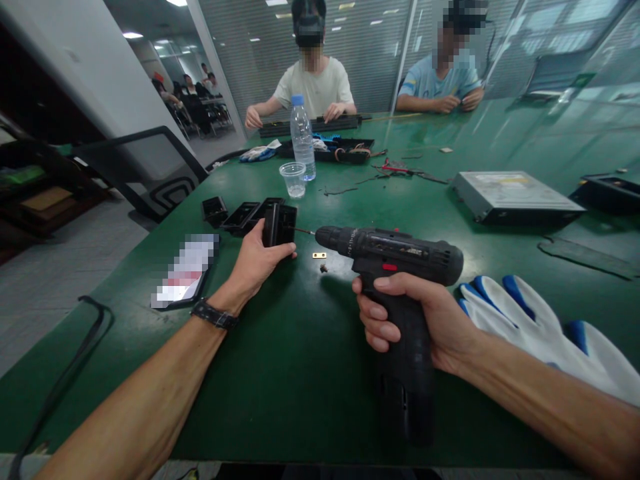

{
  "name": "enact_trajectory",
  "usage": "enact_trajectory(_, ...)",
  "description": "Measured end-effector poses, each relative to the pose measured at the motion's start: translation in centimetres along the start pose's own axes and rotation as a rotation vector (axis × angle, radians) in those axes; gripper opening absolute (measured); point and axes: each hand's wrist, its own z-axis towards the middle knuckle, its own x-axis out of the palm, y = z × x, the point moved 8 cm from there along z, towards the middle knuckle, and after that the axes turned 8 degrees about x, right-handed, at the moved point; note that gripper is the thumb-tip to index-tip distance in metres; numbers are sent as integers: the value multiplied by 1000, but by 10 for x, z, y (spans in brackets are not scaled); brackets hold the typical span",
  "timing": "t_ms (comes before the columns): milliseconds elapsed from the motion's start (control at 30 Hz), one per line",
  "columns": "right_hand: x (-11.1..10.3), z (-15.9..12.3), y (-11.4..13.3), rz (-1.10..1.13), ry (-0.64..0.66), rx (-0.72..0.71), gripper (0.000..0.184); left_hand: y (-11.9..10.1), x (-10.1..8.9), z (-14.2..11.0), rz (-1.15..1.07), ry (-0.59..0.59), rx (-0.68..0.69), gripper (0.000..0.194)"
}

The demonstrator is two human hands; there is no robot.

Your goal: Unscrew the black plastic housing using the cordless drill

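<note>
Two hands share the load above the tabletop (300,373): the right hand (400,313) grips the likely heavy, stiff drill (400,253), best taken by its handle, while the left hand (265,257) steadies a light, rigid, probably slippery black part (273,227).

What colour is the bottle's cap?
The cap is light blue; it shows in the head view, the only one.

A blue-capped bottle (302,137) stands just behind a clear cup (293,181), and a phone (187,272) lies on the green table (280,353)
</note>
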Motion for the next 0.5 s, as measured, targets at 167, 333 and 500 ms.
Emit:
enact_trajectory(167, 2, -1, -1, -43, 22, -18, 20, 0, 0, 0, 7, -1, 4, 56)
enact_trajectory(333, 3, -3, -1, -46, 42, -33, 20, 0, 0, 0, 3, 2, 3, 56)
enact_trajectory(500, 4, -4, 0, -74, 43, -30, 18, 1, 0, 1, 1, 9, -6, 57)
